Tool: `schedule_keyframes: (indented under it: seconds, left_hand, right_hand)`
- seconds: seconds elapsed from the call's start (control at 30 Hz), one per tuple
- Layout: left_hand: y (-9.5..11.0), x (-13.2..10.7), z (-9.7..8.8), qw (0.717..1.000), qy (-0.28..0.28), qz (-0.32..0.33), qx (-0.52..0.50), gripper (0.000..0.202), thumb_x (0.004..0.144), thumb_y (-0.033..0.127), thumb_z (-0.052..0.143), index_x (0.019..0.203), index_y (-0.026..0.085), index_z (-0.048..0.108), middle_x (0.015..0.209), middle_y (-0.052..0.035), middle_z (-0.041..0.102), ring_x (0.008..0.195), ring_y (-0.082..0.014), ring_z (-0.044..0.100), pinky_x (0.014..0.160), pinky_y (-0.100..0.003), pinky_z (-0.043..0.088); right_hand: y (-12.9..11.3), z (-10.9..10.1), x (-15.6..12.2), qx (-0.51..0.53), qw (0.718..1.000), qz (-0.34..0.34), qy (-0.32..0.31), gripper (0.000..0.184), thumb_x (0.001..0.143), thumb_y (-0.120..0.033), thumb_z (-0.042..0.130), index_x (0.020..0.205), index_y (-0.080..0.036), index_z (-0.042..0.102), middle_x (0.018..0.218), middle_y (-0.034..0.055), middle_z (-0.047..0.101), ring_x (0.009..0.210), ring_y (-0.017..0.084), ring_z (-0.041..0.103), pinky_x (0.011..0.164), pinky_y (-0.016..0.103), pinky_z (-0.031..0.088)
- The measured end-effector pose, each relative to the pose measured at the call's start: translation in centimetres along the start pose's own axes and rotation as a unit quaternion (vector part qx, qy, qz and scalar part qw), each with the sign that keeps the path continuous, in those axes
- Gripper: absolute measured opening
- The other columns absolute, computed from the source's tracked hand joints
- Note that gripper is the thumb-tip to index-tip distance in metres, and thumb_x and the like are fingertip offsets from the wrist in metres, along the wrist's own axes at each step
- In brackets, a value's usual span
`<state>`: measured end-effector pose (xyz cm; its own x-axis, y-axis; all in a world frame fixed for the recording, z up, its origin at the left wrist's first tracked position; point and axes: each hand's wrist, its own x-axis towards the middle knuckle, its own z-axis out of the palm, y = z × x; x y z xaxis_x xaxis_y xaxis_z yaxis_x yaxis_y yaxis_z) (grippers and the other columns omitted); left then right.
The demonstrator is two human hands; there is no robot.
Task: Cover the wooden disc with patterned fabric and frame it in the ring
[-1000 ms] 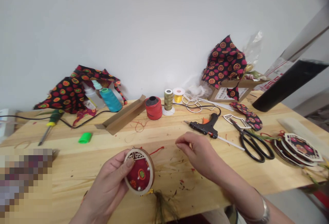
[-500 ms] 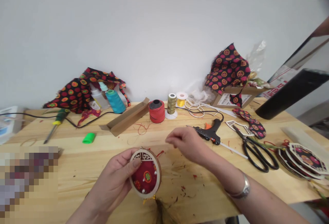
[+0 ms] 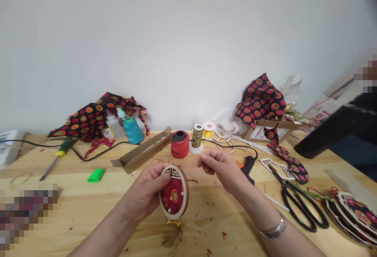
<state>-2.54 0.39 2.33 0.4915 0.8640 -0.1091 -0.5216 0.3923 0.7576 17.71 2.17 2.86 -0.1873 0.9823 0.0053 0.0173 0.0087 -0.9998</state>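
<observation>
My left hand [image 3: 145, 192] grips a round wooden ornament [image 3: 174, 192] by its left rim and holds it upright above the table. The ornament has a fretwork top, a red patterned fabric centre and a yellow tassel below. My right hand [image 3: 219, 166] hovers just right of the ornament's top with its fingertips pinched together; what it pinches is too small to make out. A silver bangle circles my right wrist.
On the wooden table [image 3: 73, 206] lie a black glue gun [image 3: 249, 166], black scissors [image 3: 303, 206], a red thread spool [image 3: 179, 144], an olive spool [image 3: 197, 137], a teal spool [image 3: 132, 130], a cardboard strip [image 3: 141, 153], a green clip [image 3: 96, 175], a screwdriver [image 3: 55, 156] and stacked ornaments [image 3: 353, 213].
Both hands rose and moved away from me. The ornament turned more edge-on and upright. My right hand came closer to its top.
</observation>
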Motion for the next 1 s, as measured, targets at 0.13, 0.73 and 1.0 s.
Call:
schedule_keyframes:
  seconds: [0.13,0.73,1.0]
  left_hand:
    - [-0.3,-0.3,-1.1,1.000,-0.008,-0.012,-0.010,0.017,0.063,0.023,0.087,0.067,0.013,0.073,0.057,-0.0018,0.072,0.046,-0.0082,0.063,0.045,-0.012,0.048]
    - [-2.4,0.0,-1.4,0.998,-0.008,-0.048,0.033,0.019,0.066,0.026,0.085,0.072,0.012,0.074,0.064,-0.0058,0.075,0.051,-0.0125,0.066,0.048,-0.017,0.051]
    - [-2.7,-0.1,-1.1,0.997,-0.009,-0.063,0.052,0.025,0.061,0.031,0.087,0.072,0.011,0.075,0.066,-0.0083,0.076,0.051,-0.0131,0.065,0.049,-0.018,0.050]
  right_hand:
    - [1.2,1.2,-0.9,0.000,0.998,-0.010,-0.063,0.040,0.072,-0.018,0.063,0.112,-0.020,0.067,0.089,0.0034,0.067,0.058,0.008,0.048,0.056,0.024,0.037]
    - [0.7,0.3,0.0,0.185,0.981,0.008,0.062,0.038,0.062,-0.049,0.080,0.074,-0.015,0.073,0.052,-0.0048,0.048,0.047,0.005,0.029,0.046,0.022,0.019]
    - [1.1,0.8,-0.1,0.233,0.970,-0.001,0.066,0.037,0.059,-0.049,0.082,0.074,-0.017,0.074,0.060,-0.0023,0.053,0.051,0.006,0.037,0.051,0.023,0.024]
